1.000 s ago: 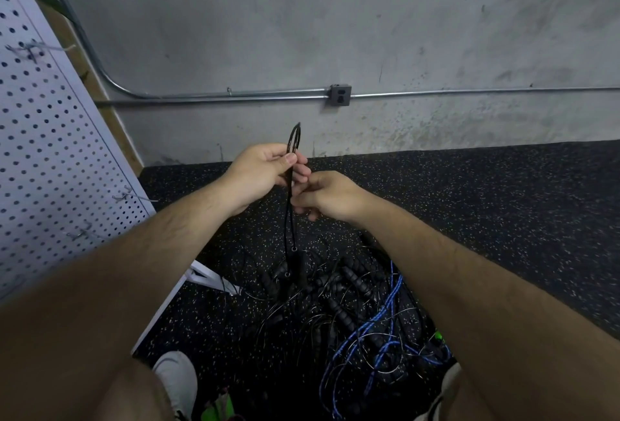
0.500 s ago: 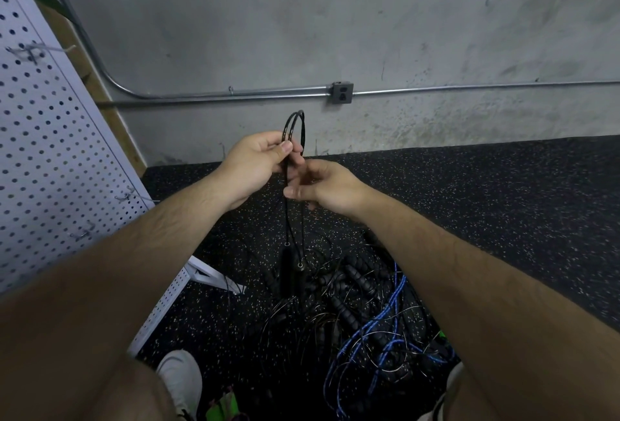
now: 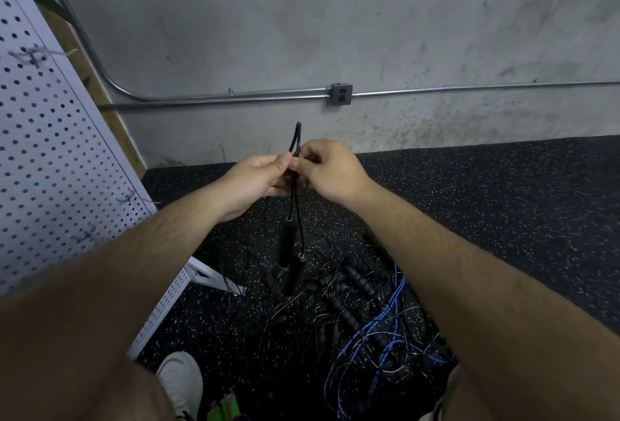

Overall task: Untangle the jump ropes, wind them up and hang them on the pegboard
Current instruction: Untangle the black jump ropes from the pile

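Observation:
A thin black jump rope (image 3: 296,138) is folded into a narrow loop that sticks up above my hands. My left hand (image 3: 258,179) pinches the loop from the left. My right hand (image 3: 330,168) pinches the same strands from the right, fingers curled. Below my hands the rope's two black handles (image 3: 290,252) hang side by side over the floor. Under them lies a tangled pile of jump ropes (image 3: 355,306), black beaded ones and a blue one (image 3: 385,320). The white pegboard (image 3: 43,158) stands at the left with metal hooks (image 3: 136,199) on it.
Dark speckled rubber flooring (image 3: 486,205) runs to a concrete wall with a metal conduit and an outlet box (image 3: 341,94). The pegboard's white foot (image 3: 214,278) reaches toward the pile. My white shoe (image 3: 181,383) is at the bottom, with something green beside it.
My right hand has risen from below the left hand to the loop's level and now pinches it. The handles have lifted slightly off the pile.

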